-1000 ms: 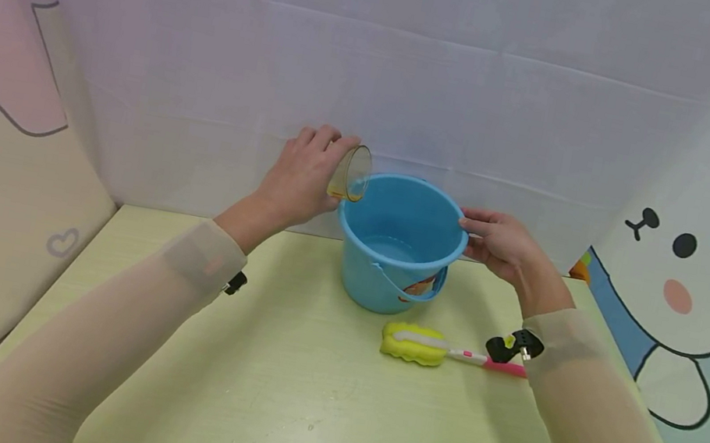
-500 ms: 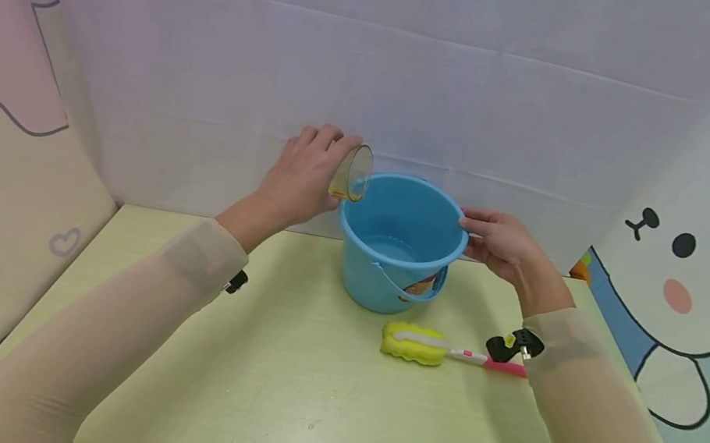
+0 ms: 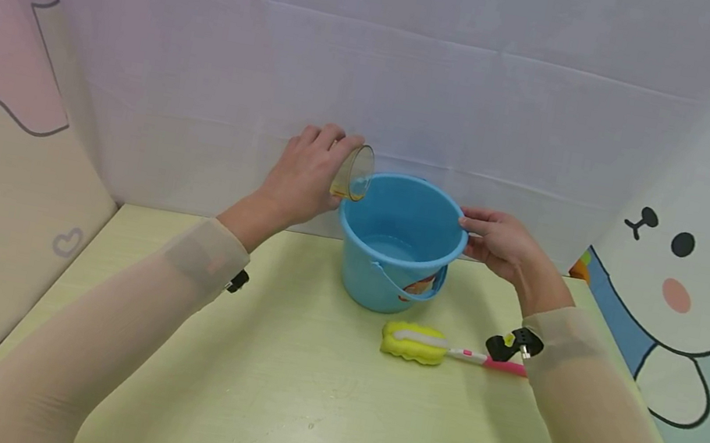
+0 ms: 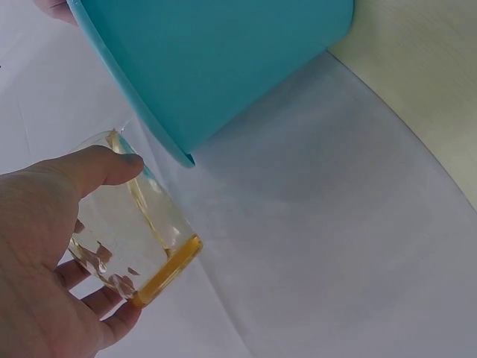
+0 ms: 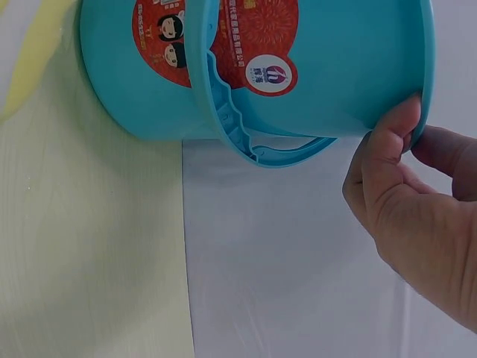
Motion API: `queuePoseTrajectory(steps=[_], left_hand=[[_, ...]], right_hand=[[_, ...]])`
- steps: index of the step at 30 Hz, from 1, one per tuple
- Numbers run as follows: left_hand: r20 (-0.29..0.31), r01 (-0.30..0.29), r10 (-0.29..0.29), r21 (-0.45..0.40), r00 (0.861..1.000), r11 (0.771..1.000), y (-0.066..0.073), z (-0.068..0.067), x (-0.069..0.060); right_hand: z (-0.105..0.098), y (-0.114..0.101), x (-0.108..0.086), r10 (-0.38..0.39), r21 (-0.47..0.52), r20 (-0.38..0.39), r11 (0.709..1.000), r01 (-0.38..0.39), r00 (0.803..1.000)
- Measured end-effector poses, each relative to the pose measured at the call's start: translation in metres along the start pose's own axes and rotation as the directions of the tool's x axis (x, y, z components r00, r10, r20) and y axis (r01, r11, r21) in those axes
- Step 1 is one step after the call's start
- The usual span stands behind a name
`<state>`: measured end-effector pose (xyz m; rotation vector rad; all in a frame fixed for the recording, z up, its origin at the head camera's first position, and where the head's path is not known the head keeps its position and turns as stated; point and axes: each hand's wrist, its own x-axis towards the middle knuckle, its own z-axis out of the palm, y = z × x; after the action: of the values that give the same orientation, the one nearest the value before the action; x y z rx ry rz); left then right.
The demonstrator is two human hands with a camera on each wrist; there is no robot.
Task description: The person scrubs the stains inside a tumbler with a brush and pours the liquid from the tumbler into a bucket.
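Observation:
My left hand point(image 3: 304, 177) grips an amber-tinted glass point(image 4: 127, 224), tipped with its mouth toward the bucket's left rim. The thumb lies across the glass in the left wrist view, with fingers round its far side. The blue bucket point(image 3: 380, 281) stands upright at the back of the table, a little water point(image 3: 391, 246) in its bottom. My right hand point(image 3: 500, 246) pinches the bucket's right rim between thumb and fingers. The bucket's handle point(image 5: 216, 104) hangs down its front, partly over a red sticker point(image 5: 257, 45).
In front of the bucket lies a yellow sponge brush point(image 3: 414, 343) with a white and pink handle, its end hidden by the right sleeve. Small water drops dot the pale table point(image 3: 267, 396). A white cloth wall point(image 3: 211, 69) rises right behind the bucket.
The glass in my left hand has shifted very slightly to the right. The right hand, bucket and brush stay in place.

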<state>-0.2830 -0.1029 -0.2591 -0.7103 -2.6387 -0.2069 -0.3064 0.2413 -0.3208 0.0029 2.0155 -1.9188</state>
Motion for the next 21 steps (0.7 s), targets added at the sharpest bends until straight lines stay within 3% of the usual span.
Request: queuePoseTrajectory(steps=[21], left_hand=[[-0.005,-0.016,0.016,-0.001,1.0,1.0,-0.0003,0.0018,0.0003]], right_hand=[[0.0,0.0007,-0.0003,-0.001,0.002,0.006,1.0,0.001,1.0]])
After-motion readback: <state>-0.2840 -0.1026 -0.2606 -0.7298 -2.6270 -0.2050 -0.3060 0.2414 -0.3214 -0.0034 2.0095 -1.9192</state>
